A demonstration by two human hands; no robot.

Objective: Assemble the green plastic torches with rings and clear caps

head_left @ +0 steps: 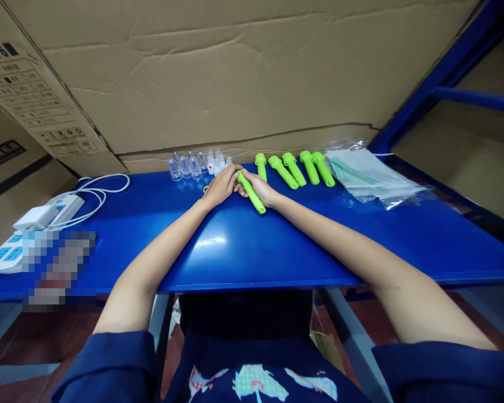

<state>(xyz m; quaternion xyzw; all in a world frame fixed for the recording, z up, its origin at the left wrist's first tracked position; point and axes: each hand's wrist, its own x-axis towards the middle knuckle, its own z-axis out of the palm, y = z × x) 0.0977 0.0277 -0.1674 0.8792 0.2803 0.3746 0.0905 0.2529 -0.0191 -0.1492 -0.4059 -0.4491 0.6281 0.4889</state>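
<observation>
Over the blue table (218, 263), my two hands meet around one bright green toy flashlight (254, 197). My right hand (261, 189) is closed on it, with the plain end slanting down toward me. My left hand (222, 187) is closed around its far end, and the fingers hide that end. Several clear plastic domed pieces (185, 167) stand behind my left hand. A small yellow-green loop (205, 189) shows beside my left wrist. Beyond my right hand lies a row of several similar green flashlights (292, 168), one of them (261, 166) just behind the hand.
Clear plastic bags with white and green contents (372, 173) lie at the right. A white power strip (8, 252) with a cable (103, 193) and a pixelated object (63, 263) are at the left. A cardboard wall (252, 73) closes off the back; a blue frame (437, 73) rises at right.
</observation>
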